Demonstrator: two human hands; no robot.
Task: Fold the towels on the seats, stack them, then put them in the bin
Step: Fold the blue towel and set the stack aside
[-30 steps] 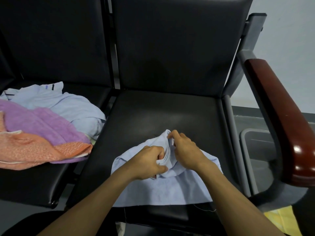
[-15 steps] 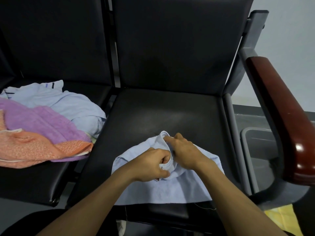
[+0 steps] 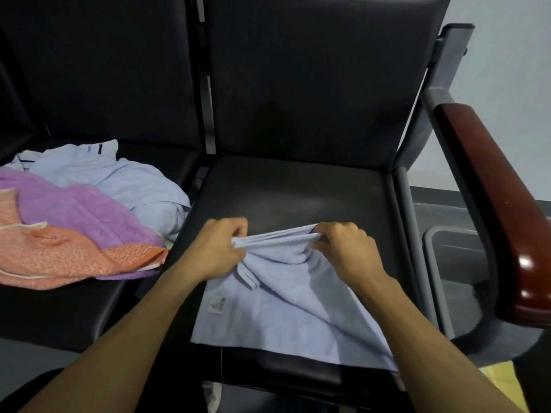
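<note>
A light blue towel (image 3: pixel 280 317) lies on the front of the right black seat (image 3: pixel 298 192), a small label near its left edge. My left hand (image 3: pixel 217 248) and my right hand (image 3: pixel 346 248) each pinch the towel's far edge, which is stretched taut between them a little above the seat. On the left seat lies a loose pile: an orange towel (image 3: pixel 56 254), a purple towel (image 3: pixel 74 210) and another light blue towel (image 3: pixel 119 180). The grey bin (image 3: pixel 456 263) stands on the floor to the right, partly hidden by the armrest.
A dark red wooden armrest (image 3: pixel 492 186) on a grey metal frame runs along the right side of the seat, above the bin. Black backrests rise behind both seats. Something yellow (image 3: pixel 504 380) lies on the floor at the lower right.
My hands were together at the bunched middle of the towel; they have moved apart sideways, pulling its far edge out straight between them. The towel now lies more spread out.
</note>
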